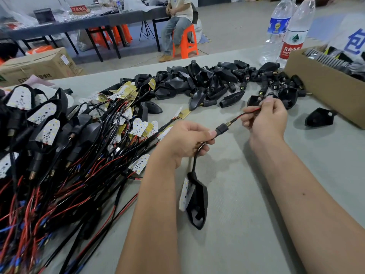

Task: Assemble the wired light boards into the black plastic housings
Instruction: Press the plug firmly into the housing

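Observation:
My left hand (187, 138) grips a black threaded stem (220, 128) with a brass tip, through which a red and black wire (246, 113) runs. My right hand (265, 115) pinches that wire just beyond the stem. Below my left hand a black plastic housing (198, 204) hangs on the wire, and a white light board (185, 192) sticks out of its left side. A heap of empty black housings (207, 80) lies across the far table. Loose wired light boards (126, 107) lie at the left centre.
Assembled units with red and black wires (39, 155) are piled at the left. A cardboard box (324, 86) of parts stands at the right edge, two water bottles (290, 30) behind it. A person (177, 20) sits on an orange stool beyond the table.

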Tool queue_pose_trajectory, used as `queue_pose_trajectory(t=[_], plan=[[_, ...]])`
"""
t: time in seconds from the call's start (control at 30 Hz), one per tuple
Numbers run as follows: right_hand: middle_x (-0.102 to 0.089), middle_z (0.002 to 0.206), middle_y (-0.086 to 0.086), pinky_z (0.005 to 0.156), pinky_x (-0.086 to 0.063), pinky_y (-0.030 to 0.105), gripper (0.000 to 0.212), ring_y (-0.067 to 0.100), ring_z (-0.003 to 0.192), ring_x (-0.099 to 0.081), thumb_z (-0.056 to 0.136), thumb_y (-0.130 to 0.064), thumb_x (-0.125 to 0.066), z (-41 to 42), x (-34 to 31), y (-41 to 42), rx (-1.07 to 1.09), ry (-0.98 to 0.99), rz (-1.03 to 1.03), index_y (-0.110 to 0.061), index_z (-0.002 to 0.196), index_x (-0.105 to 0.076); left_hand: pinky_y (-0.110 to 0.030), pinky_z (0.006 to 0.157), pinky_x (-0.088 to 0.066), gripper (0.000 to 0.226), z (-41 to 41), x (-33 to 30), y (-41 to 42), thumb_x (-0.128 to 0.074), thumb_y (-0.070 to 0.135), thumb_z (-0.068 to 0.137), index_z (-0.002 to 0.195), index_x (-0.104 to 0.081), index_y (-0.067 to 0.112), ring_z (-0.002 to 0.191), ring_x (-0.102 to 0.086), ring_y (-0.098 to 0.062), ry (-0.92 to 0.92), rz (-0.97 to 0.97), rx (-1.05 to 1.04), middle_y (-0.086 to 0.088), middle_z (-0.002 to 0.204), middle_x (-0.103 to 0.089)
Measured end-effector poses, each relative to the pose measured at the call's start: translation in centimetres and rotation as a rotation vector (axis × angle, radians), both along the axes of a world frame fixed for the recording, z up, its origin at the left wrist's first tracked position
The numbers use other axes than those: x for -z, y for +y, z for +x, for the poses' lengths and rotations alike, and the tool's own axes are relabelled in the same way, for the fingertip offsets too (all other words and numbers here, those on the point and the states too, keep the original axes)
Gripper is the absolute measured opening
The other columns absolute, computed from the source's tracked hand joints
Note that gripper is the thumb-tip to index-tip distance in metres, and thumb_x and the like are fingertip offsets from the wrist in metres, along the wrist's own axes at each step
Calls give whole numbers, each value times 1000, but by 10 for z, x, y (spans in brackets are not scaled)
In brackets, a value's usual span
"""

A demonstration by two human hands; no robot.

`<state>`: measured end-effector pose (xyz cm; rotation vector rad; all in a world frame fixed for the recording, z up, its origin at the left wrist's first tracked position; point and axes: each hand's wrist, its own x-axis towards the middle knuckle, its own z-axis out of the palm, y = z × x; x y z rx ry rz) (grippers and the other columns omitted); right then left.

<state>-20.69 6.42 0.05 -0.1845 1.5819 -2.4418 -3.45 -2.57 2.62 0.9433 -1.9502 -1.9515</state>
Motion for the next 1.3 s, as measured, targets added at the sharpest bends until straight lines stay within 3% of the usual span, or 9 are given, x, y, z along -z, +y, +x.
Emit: queue_pose_trajectory(t=[0.17, 0.27, 0.4, 0.6, 0.7, 0.87, 1.03, 1.2, 1.3], plan=[[-66, 56, 4, 43, -47, 22, 27, 15, 45, -62, 114, -26, -34, -11, -2, 6, 64, -178, -215, -16, 91, -44, -22, 58, -58, 11, 10, -3, -7, -72, 16, 96, 96, -69, 6, 65, -74, -18, 4, 50, -11, -3, 78, -74], [-68, 67, 6, 49, -51, 22, 26, 15, 53, -64, 109, -30, -50, 1, -1, -1, -175, -243, -163, -6, 99, -55, -22, 56, -57, 9, 4, -4, -4, -70, 13, 97, 96, -66, 4, 57, -69, -14, 61, 40, -100, -6, 79, -70], [-64, 69, 5, 48, -44, 20, 26, 12, 56, -56, 105, -23, -59, 19, 1, -7, -483, -81, 8, -4, 90, -68, -23, 55, -56, 9, -2, -3, 1, -68, 11, 98, 96, -64, 4, 53, -66, -12, 89, 25, -142, -9, 82, -66], [-76, 82, 11, 49, -48, 20, 22, 12, 59, -64, 106, -20, -58, 21, 2, -5, -358, -10, 31, -9, 88, -66, -29, 66, -60, 8, 0, 2, -2, -72, 2, 93, 89, -65, 3, 64, -65, -19, 89, 7, -135, -10, 77, -65], [-76, 75, 10, 49, -50, 20, 23, 13, 56, -65, 108, -19, -53, 20, 2, -6, -268, -13, -15, -11, 88, -61, -35, 71, -61, 13, 1, 3, -3, -75, -3, 89, 87, -63, 4, 65, -64, -22, 108, -19, -153, -11, 74, -65], [-75, 71, 9, 53, -52, 20, 23, 13, 55, -64, 110, -20, -48, 19, 0, -4, -162, -63, -119, -12, 89, -55, -54, 89, -59, 9, 4, 3, -4, -76, 13, 91, 94, -69, 9, 77, -76, -26, 64, -102, -96, -4, 82, -75], [-73, 76, 9, 55, -52, 21, 20, 14, 57, -64, 110, -22, -49, 15, -2, -3, -157, -133, -158, -11, 94, -55, -29, 64, -45, 29, 13, 4, -11, -85, 20, 82, 106, -71, 15, 75, -71, -13, -35, -150, -31, -1, 97, -80], [-70, 89, 10, 49, -44, 21, 19, 14, 59, -59, 101, -24, -66, 19, 4, -5, -474, 73, 169, -8, 91, -69, -24, 68, -58, 30, 13, 5, -11, -90, 6, 74, 97, -70, 9, 81, -78, -19, 91, -175, -138, -5, 88, -80], [-71, 76, 8, 50, -45, 20, 24, 14, 59, -59, 101, -19, -67, 24, 3, -6, -570, 98, 131, -11, 79, -73, -22, 69, -59, 33, 13, 6, -13, -89, 1, 73, 100, -69, 6, 83, -77, -16, 186, -173, -187, -3, 90, -80]])
